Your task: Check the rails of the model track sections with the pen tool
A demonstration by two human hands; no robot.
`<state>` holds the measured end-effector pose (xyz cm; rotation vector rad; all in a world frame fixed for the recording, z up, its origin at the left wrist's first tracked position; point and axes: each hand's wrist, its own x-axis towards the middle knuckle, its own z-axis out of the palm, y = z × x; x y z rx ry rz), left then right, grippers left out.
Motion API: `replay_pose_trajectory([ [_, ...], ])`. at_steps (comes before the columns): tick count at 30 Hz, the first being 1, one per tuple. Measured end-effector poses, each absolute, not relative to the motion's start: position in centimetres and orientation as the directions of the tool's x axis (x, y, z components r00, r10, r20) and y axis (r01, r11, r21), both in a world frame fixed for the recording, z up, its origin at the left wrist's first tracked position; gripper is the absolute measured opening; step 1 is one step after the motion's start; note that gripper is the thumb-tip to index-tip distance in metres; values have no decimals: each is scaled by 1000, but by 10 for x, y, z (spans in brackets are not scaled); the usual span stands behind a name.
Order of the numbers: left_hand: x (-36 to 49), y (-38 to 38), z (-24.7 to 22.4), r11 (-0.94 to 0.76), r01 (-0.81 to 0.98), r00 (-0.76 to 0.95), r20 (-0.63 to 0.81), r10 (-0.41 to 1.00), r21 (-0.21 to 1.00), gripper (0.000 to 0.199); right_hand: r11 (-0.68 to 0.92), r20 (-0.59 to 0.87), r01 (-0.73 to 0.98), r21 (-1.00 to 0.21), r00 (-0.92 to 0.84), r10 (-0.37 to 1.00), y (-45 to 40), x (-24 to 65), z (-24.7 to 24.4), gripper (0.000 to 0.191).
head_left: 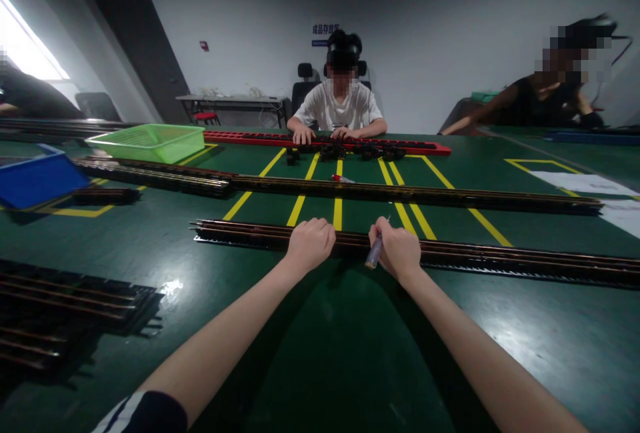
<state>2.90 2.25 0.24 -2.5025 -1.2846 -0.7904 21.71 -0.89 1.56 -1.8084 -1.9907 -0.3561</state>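
A long dark rail (500, 258) with copper-coloured strips along it lies across the table in front of me. My left hand (311, 244) is closed on the rail near its left end, knuckles up; the fingertips are hidden. In my right hand (400, 251) is a small screwdriver (373, 253) with a translucent handle, its butt toward me and a thin tip showing past the fingers. This hand is at the same rail, to the right of my left hand. Whether the screwdriver's tip touches the rail, I cannot tell.
Another long rail (425, 194) lies beyond mine, with a small red-and-white item (343, 179) behind it. More rails (65, 300) are stacked at left, near a blue bin (40, 180) and a green basket (150, 143). Across the table a person (340, 103) handles dark parts on a red rack (430, 148).
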Motion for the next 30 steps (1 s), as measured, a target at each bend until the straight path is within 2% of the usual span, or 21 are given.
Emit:
replay_pose_trajectory([
  [3, 27, 23, 2, -557, 826, 418, 574, 705, 83, 42, -3, 479, 984, -181, 91, 873, -7, 229, 15, 28],
  [7, 26, 24, 2, -449, 891, 324, 592, 738, 72, 43, -153, 554, 966, -209, 246, 796, -4, 251, 12, 28],
  [11, 28, 24, 2, -423, 905, 316, 590, 743, 47, 44, -161, 602, 971, -175, 235, 763, -3, 270, 6, 26],
  [14, 29, 25, 2, -451, 892, 347, 573, 742, 44, 44, -193, 652, 978, -81, 198, 731, -2, 271, 4, 28],
  [16, 29, 26, 2, -459, 887, 349, 573, 742, 54, 45, -146, 679, 989, 15, 97, 727, -2, 264, 4, 29],
  [20, 29, 25, 2, -473, 879, 354, 577, 736, 65, 46, 98, 672, 983, 154, -177, 719, -3, 240, 7, 30],
  [24, 29, 22, 2, -498, 865, 379, 573, 727, 60, 46, 231, 622, 968, 95, -239, 746, -5, 224, 8, 30],
  [27, 29, 22, 2, -507, 859, 380, 566, 732, 79, 46, 212, 579, 977, 12, -180, 795, -5, 224, 8, 29],
  [30, 29, 23, 2, -514, 854, 384, 559, 735, 88, 44, 174, 562, 985, 12, -151, 813, -3, 227, 8, 28],
])
